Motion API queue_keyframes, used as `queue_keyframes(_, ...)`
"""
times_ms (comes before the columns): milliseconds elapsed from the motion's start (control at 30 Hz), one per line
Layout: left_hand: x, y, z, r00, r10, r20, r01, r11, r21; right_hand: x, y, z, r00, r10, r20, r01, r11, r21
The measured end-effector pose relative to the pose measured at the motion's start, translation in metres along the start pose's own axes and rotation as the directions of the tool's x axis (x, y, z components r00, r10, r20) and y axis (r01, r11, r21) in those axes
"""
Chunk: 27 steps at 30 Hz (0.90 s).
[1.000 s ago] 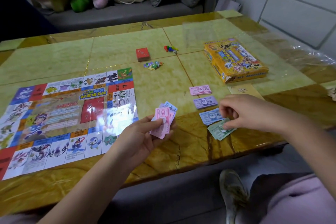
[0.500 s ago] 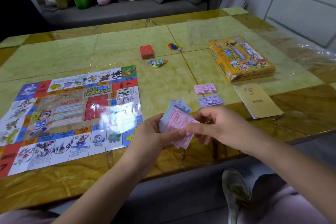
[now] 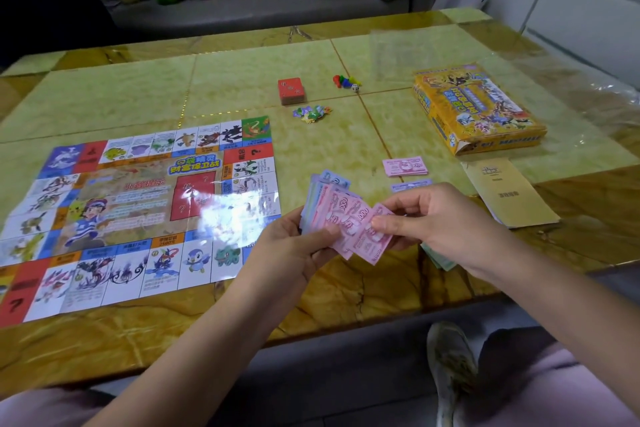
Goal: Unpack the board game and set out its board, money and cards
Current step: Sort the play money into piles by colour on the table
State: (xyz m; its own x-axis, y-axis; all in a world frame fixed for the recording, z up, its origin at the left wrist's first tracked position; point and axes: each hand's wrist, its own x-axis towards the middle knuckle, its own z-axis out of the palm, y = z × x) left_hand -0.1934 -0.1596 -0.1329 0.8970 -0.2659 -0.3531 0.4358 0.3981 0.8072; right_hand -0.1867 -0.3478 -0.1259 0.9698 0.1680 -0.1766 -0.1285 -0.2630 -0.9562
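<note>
1. Left hand (image 3: 294, 250) is gripping a fanned wad of play money (image 3: 334, 208), thumb curled over the pink notes (1000 printed on them).
2. Right hand (image 3: 440, 218) is pinching the foremost pink note (image 3: 372, 248) between thumb and forefinger.
3. Board (image 3: 138, 211) is lying flat on the table (image 3: 242, 80), at 9 o'clock from the hands.
4. Red card deck (image 3: 291, 91) is sitting at 12 o'clock, a pink money pile (image 3: 404, 166) at 1 o'clock and the box (image 3: 478, 111) at 2 o'clock.

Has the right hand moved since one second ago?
Yes. The right hand went from the green pile leftward, toward the board, onto the pink notes.
</note>
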Motion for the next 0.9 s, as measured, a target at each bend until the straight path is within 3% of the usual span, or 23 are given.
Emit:
queue_keyframes(133, 0.000, 0.001, -0.001, 1.000, 0.021, -0.015, -0.021, 1.000, 0.000, 0.002, 0.000, -0.002, 1.000, 0.028, 0.009, -0.029, 0.997, 0.065)
queue_keyframes(267, -0.001, -0.001, 0.000, 1.000, 0.022, 0.017, -0.023, 0.997, 0.079, 0.001, 0.001, 0.001, 1.000, 0.022, -0.002, -0.021, 1.000, 0.016)
queue_keyframes(433, 0.002, -0.006, 0.003, 1.000, -0.021, 0.009, 0.021, 1.000, -0.006, 0.001, 0.003, 0.001, 0.999, 0.027, -0.024, -0.027, 1.000, -0.016)
queue_keyframes(900, 0.006, -0.010, -0.005, 0.992, 0.086, -0.091, -0.072, 0.986, 0.153, -0.002, 0.003, 0.005, 0.999, 0.008, 0.036, -0.007, 1.000, -0.019)
